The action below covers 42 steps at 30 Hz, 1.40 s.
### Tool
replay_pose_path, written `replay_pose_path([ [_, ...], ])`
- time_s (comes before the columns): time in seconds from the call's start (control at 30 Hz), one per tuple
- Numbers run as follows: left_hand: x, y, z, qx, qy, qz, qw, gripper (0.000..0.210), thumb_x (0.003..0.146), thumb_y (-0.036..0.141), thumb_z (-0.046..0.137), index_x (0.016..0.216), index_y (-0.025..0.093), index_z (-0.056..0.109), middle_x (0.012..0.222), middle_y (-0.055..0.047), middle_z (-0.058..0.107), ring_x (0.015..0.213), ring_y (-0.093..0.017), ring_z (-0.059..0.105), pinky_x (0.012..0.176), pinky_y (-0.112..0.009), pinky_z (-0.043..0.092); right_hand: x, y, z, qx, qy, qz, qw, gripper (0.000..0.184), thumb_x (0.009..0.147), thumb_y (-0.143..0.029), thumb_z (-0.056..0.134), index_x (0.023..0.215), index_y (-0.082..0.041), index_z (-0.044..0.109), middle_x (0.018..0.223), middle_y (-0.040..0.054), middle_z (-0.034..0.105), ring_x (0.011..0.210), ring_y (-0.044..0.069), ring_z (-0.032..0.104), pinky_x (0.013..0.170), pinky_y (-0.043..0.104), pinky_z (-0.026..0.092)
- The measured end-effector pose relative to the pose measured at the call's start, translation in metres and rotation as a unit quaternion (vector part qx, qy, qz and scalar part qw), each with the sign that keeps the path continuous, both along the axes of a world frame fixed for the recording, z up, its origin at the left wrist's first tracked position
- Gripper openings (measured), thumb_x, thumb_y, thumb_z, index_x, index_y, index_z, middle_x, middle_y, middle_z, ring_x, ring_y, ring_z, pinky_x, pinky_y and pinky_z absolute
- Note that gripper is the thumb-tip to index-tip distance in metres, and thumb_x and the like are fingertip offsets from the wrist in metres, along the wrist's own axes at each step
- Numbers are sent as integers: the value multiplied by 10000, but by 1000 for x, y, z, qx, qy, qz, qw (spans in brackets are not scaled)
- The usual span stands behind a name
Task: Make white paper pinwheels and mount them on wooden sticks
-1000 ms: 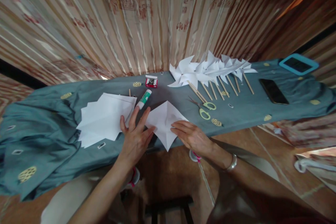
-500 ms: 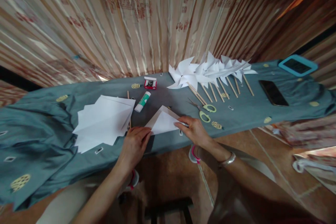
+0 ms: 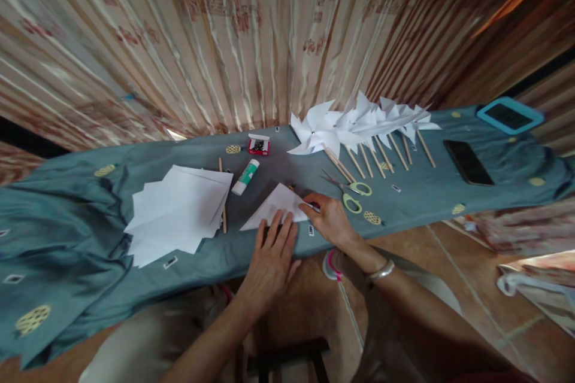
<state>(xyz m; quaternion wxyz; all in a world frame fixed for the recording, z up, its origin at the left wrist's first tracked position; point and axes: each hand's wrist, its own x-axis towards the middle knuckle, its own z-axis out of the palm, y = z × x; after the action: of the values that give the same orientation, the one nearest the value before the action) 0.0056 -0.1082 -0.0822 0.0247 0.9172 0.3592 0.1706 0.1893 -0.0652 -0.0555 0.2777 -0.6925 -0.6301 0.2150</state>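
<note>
A white sheet of paper, folded into a triangle, lies flat near the front edge of the cloth-covered table. My left hand rests on its lower edge with fingers stretched out and slightly apart. At the triangle's right corner, my right hand pinches the paper between thumb and fingers. A small dark, slim thing shows by those fingers, too little of it to name. Green-handled scissors lie partly open just beyond my right hand. Up and left of the triangle is a glue stick.
A stack of white paper lies at left, with a wooden stick beside it. Behind stands a small red box of pins. Paper pinwheels on sticks line the back. A phone and a blue-framed tablet sit right.
My left hand has moved right from the paper's left corner onto its lower edge, fingers now spread. The fold now lies flat as one triangle. My right hand stays at the right corner.
</note>
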Motion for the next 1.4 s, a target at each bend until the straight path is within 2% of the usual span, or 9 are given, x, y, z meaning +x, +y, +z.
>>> replay_pose_path([
  [0.17, -2, 3, -2, 11, 41, 15, 999, 585, 900, 356, 503, 1390, 52, 402, 1495, -202, 396, 1412, -406, 272, 1108, -606, 279, -1, 1, 1, -4, -19, 3, 1000, 104, 828, -235, 618, 871, -188, 700, 817, 45, 737, 732, 190, 678, 702, 270, 469],
  [0.4, -2, 5, 2, 0, 69, 21, 997, 603, 923, 415, 443, 1412, 67, 387, 1515, -181, 371, 1420, -383, 269, 1132, -600, 231, 1, -1, -3, 55, -48, 54, 996, 195, 873, -216, 555, 1028, -148, 652, 995, 109, 724, 889, 231, 682, 820, 315, 496],
  [0.8, -4, 8, 2, -19, 68, 19, 997, 673, 916, 486, 430, 1444, 78, 341, 1529, -177, 349, 1438, -369, 223, 1128, -640, 165, 2, 1, -9, 111, -62, 81, 989, 156, 887, -192, 527, 941, -169, 671, 944, 99, 723, 913, 234, 666, 851, 344, 507],
  [1.4, -4, 11, 3, -35, 77, 17, 996, 696, 907, 507, 449, 1451, 91, 321, 1536, -197, 324, 1427, -371, 246, 1104, -668, 157, 0, 1, -8, 104, -86, 79, 988, 148, 890, -194, 535, 935, -153, 670, 933, 109, 716, 915, 248, 655, 855, 343, 495],
])
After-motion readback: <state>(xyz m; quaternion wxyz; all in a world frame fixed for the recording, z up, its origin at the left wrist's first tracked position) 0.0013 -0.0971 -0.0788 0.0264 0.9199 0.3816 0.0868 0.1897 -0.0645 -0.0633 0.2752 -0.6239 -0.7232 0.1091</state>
